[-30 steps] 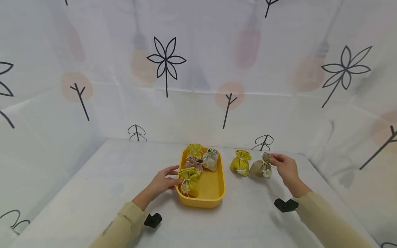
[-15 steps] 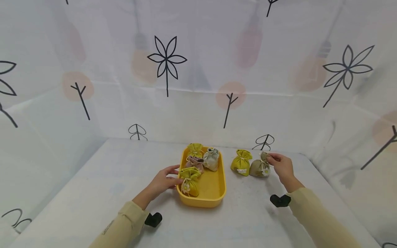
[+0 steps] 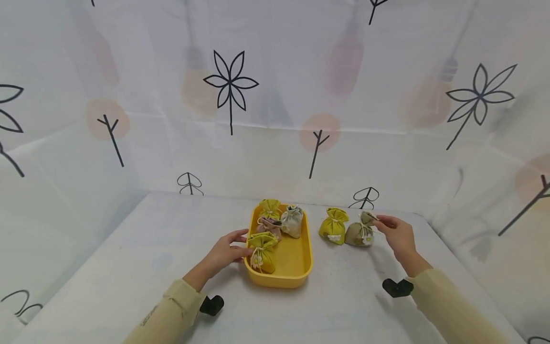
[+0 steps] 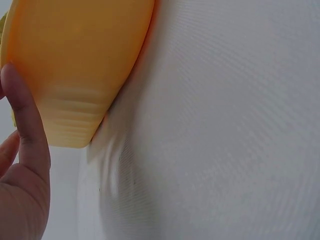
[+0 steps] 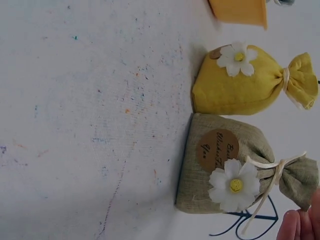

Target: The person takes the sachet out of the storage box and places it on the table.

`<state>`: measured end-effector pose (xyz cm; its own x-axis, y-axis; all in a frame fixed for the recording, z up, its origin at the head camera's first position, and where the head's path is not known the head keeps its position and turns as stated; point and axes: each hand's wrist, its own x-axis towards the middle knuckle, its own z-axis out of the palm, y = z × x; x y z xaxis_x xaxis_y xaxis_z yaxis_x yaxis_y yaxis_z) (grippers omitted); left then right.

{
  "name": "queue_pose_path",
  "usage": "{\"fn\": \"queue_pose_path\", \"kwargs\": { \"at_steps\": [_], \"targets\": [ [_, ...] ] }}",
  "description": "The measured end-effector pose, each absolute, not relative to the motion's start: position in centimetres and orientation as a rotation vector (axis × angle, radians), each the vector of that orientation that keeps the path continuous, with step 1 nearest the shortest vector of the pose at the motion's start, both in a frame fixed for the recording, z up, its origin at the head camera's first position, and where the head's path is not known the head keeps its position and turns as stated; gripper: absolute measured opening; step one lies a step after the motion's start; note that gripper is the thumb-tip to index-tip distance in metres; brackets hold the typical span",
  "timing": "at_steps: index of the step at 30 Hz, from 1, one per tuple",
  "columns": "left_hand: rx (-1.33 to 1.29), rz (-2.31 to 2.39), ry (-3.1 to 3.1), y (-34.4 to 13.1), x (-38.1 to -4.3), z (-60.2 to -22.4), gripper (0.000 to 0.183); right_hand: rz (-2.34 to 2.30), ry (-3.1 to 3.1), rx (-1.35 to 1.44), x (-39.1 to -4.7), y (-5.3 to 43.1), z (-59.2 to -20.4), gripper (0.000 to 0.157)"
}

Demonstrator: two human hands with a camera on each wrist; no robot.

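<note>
A yellow plastic tray (image 3: 287, 267) stands on the table, holding several small drawstring pouches. My left hand (image 3: 223, 252) grips its left rim, the thumb over the edge beside a yellow-green pouch (image 3: 265, 260); in the left wrist view a finger (image 4: 27, 120) lies along the outer wall. My right hand (image 3: 398, 237) pinches the gathered top of a beige-brown pouch (image 3: 356, 235), which stands upright on the table. The right wrist view shows that pouch's white flower (image 5: 234, 185) and round label, with my fingertips (image 5: 290, 227) at its top corner.
Left of the beige-brown pouch stands a yellow pouch (image 3: 332, 231) with a white flower, close beside it. Inside the tray are also a grey pouch (image 3: 293, 222), a mauve pouch (image 3: 269, 227) and another yellow one (image 3: 269, 207) at the back. A patterned cloth (image 3: 275, 157) hangs behind the table.
The beige-brown pouch was tilted in my right hand and now stands upright. My right hand has moved slightly left, then back right. My left hand and the tray have stayed still.
</note>
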<state>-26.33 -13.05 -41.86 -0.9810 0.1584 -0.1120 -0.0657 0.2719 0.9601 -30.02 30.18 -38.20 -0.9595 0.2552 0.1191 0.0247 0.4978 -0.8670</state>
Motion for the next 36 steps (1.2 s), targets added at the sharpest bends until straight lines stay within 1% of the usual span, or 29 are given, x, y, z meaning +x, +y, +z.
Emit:
{"fn": "queue_pose_path", "kwargs": {
  "at_steps": [2,7,8,14,16,18,19,24,27,29,31,36],
  "targets": [
    [0.085,1.789,2.352,-13.1,-26.4,-41.9,0.069,1.446,-2.498,-0.25,-30.0,30.5,-38.5,0.054],
    [0.085,1.789,2.355,-13.0,-26.4,-41.8,0.068,1.409,-2.457,-0.327,-31.4,32.3,-40.6,0.054],
    [0.087,1.791,2.355,-13.0,-26.3,-41.7,0.068,1.421,-2.437,-0.336,-31.7,32.6,-41.0,0.052],
    [0.106,1.79,2.342,-12.7,-24.8,-39.7,0.065,1.506,-2.395,-0.292,-30.1,31.4,-40.2,0.047],
    [0.111,1.789,2.341,-12.6,-24.3,-39.1,0.064,1.497,-2.41,-0.264,-29.9,31.0,-40.1,0.049],
    [0.106,1.789,2.342,-12.6,-24.1,-38.8,0.064,1.487,-2.404,-0.271,-30.7,31.4,-41.3,0.05],
    [0.107,1.79,2.344,-12.6,-24.0,-38.7,0.064,1.441,-2.432,-0.279,-31.2,31.5,-41.8,0.053],
    [0.109,1.794,2.35,-12.5,-23.9,-38.6,0.064,1.352,-2.45,-0.267,-35.3,33.5,-46.8,0.06],
    [0.105,1.792,2.348,-12.5,-24.0,-38.6,0.064,1.367,-2.42,-0.252,-36.4,33.5,-48.0,0.059],
    [0.103,1.788,2.346,-12.6,-24.1,-38.7,0.064,1.371,-2.422,-0.231,-36.2,32.9,-47.6,0.058],
    [0.103,1.787,2.346,-12.6,-24.4,-39.0,0.064,1.411,-2.415,-0.246,-34.9,31.5,-46.1,0.054],
    [0.085,1.793,2.349,-12.8,-25.6,-40.7,0.067,1.526,-2.457,-0.165,-29.9,27.0,-39.9,0.047]
  ]
}}
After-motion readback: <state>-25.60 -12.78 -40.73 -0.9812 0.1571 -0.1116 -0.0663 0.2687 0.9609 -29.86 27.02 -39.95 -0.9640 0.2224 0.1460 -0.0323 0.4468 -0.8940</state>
